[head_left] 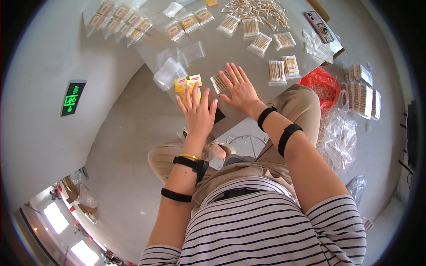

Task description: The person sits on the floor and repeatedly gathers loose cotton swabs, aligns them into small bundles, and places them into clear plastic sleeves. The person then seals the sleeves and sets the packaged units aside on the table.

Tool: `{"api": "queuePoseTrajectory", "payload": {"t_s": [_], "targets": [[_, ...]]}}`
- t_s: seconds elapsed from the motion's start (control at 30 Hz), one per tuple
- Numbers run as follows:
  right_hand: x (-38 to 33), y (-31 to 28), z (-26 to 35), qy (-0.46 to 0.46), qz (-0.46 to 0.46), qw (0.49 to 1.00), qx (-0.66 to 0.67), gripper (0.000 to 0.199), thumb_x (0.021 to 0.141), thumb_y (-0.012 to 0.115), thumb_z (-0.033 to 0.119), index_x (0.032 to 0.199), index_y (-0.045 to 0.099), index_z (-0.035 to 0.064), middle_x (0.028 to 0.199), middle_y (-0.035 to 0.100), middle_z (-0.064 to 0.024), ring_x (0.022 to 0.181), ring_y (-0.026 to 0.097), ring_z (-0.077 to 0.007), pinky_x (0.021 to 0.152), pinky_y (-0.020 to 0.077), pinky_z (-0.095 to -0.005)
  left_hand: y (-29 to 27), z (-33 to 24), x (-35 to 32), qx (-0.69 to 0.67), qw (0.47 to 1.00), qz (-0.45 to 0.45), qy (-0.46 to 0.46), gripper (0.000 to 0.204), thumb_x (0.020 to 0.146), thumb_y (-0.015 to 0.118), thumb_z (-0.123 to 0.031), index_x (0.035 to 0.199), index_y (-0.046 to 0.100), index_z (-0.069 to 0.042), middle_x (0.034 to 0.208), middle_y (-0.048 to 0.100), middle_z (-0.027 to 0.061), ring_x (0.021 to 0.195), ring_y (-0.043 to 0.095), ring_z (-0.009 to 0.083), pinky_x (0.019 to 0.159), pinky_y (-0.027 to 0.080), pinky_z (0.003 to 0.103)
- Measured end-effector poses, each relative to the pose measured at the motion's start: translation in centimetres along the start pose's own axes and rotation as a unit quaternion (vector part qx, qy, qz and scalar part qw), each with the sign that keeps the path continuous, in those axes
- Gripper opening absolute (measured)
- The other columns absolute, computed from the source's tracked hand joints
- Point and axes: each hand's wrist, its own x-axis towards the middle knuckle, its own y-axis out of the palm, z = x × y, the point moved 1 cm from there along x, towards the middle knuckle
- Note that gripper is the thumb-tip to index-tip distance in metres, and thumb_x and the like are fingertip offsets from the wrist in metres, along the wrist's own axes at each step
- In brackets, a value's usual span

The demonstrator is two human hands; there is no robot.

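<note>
My left hand (pixel 198 116) is open, its fingers spread over a small pile of yellow printed cards (pixel 181 83) by the table's near edge. Whether the fingertips press on the cards, I cannot tell. Just right of it, my right hand (pixel 242 94) lies open with the fingers stretched out. Its fingers and thumb partly cover a pack of cotton swabs (pixel 217 83), which shows on their left side. Flat clear plastic bags (pixel 170 73) lie beyond the yellow cards. Several more swab packs (pixel 260 44) rest farther right, and one pack has a yellow card (pixel 290 66) in it.
Loose cotton swabs (pixel 262 11) are heaped at the table's far side. Bagged packs with yellow cards (pixel 188 22) lie far left. A phone (pixel 318 26) sits at the right edge. Beside my right knee are a red bag (pixel 317 80) and stacked swab packs (pixel 359 98).
</note>
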Motion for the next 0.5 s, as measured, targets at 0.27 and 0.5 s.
{"api": "queuePoseTrajectory", "payload": {"t_s": [0.27, 0.5], "targets": [[-0.1, 0.2, 0.0, -0.004, -0.018, 0.999, 0.031, 0.088, 0.101, 0.050, 0.064, 0.168, 0.027, 0.0108, 0.174, 0.019, -0.0226, 0.163, 0.016, -0.0357, 0.134, 0.0134, -0.0479, 2.2, 1.2, 3.6, 0.026, 0.999, 0.033, 0.017, 0.048, 0.105, 0.058, -0.045, 0.145, 0.063, -0.019, 0.166, 0.040, 0.0130, 0.160, 0.022, 0.0392, 0.127, 0.005, 0.068], [-0.1, 0.0, 0.0, -0.003, -0.002, 1.000, 0.022, 0.088, 0.102, 0.047, 0.066, 0.168, 0.027, 0.0108, 0.175, 0.019, -0.0227, 0.164, 0.014, -0.0353, 0.134, 0.0108, -0.0473, 2.7, 1.6, 3.4, 0.025, 0.998, 0.049, 0.014, 0.050, 0.105, 0.058, -0.045, 0.148, 0.061, -0.020, 0.166, 0.039, 0.0131, 0.160, 0.022, 0.0389, 0.128, 0.006, 0.068]]}}
